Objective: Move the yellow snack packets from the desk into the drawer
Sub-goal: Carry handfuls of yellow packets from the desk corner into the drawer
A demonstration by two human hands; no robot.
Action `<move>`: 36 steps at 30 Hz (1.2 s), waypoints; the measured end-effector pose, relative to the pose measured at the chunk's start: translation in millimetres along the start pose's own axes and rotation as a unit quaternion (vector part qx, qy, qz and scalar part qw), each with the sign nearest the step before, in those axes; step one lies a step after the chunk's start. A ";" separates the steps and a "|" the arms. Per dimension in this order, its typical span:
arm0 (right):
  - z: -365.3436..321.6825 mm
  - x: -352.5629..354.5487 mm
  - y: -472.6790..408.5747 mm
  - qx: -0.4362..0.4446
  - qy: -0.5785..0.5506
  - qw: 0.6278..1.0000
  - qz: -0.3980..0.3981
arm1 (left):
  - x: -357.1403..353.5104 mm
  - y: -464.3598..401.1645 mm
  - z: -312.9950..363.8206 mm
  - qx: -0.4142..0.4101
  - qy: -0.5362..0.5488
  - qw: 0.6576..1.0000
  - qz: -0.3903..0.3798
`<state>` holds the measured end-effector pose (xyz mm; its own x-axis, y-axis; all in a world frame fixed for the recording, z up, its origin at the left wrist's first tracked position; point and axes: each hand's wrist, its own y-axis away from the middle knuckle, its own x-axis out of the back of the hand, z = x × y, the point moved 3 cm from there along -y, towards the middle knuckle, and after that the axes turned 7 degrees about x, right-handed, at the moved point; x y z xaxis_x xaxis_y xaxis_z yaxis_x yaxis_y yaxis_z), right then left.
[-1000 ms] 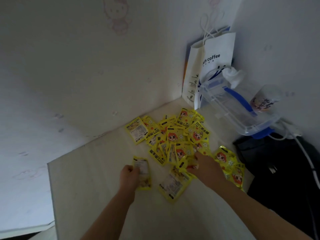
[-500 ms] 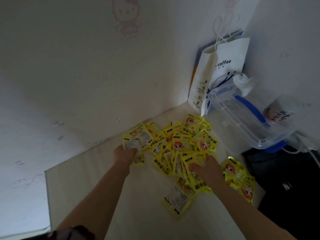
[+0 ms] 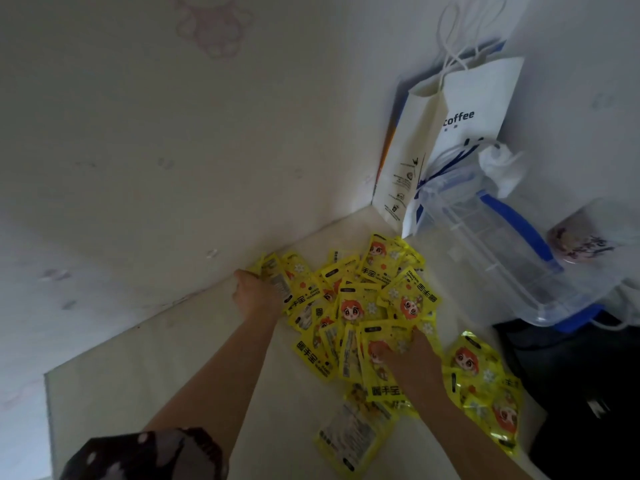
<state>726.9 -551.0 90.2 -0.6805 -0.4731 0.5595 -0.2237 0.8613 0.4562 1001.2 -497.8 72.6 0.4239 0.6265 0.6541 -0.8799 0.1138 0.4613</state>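
Several yellow snack packets point(image 3: 360, 303) with a cartoon face lie heaped on the pale desk point(image 3: 145, 368) near the wall corner. My left hand point(image 3: 256, 292) is at the heap's far left edge by the wall, fingers curled round a packet point(image 3: 277, 278). My right hand point(image 3: 398, 355) lies on the near part of the heap, fingers curled over packets there. One packet point(image 3: 349, 434) lies face down nearer to me, and a few more point(image 3: 485, 386) sit at the desk's right edge. No drawer is in view.
A white paper coffee bag point(image 3: 460, 133) leans in the corner. A clear plastic box with blue handle point(image 3: 502, 244) lies tilted to the right, with a cup point(image 3: 581, 237) beside it. A dark object point(image 3: 581, 393) fills the lower right. The desk's left edge point(image 3: 48, 410) is close.
My left hand has carried its packet from the near desk up to the heap's far left edge by the wall. My right hand has shifted slightly into the heap.
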 end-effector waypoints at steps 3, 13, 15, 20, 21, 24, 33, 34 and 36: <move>2.2 -2.2 0.6 0.011 0.058 0.998 0.006 | -18.5 9.0 3.2 0.000 -0.037 0.999 0.004; 0.4 -2.0 -3.7 0.012 0.143 0.990 -0.001 | -23.6 15.5 -8.0 -0.075 -0.150 0.986 -0.005; 0.9 -4.0 -3.8 -0.004 0.125 0.992 -0.006 | -16.1 17.3 -15.7 -0.105 -0.179 0.978 -0.002; -4.3 -5.6 -2.0 -0.021 0.099 0.994 -0.026 | 1.3 21.0 -36.5 -0.151 -0.235 0.960 0.006; -3.6 -6.0 -2.2 -0.030 0.106 0.993 -0.036 | 4.5 21.0 -39.5 -0.151 -0.244 0.958 0.006; 0.9 -6.8 -4.1 -0.025 0.118 0.992 -0.047 | 15.1 21.4 -48.7 -0.154 -0.261 0.953 0.008; 3.0 -13.9 4.3 0.024 0.069 0.996 -0.055 | 33.9 29.1 -68.4 -0.227 -0.273 0.935 0.014; 2.2 -13.8 5.5 0.030 0.060 0.996 -0.052 | 37.6 27.2 -69.4 -0.221 -0.257 0.941 0.016; -1.7 -13.5 7.9 0.038 0.052 0.997 -0.052 | 44.7 23.8 -69.6 -0.208 -0.224 0.952 0.021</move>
<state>735.5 -538.1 87.4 -0.5759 -0.5743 0.5819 -0.3453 0.8160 0.4636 984.2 -413.4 71.1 0.3536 0.2563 0.8996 -0.8674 0.4498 0.2128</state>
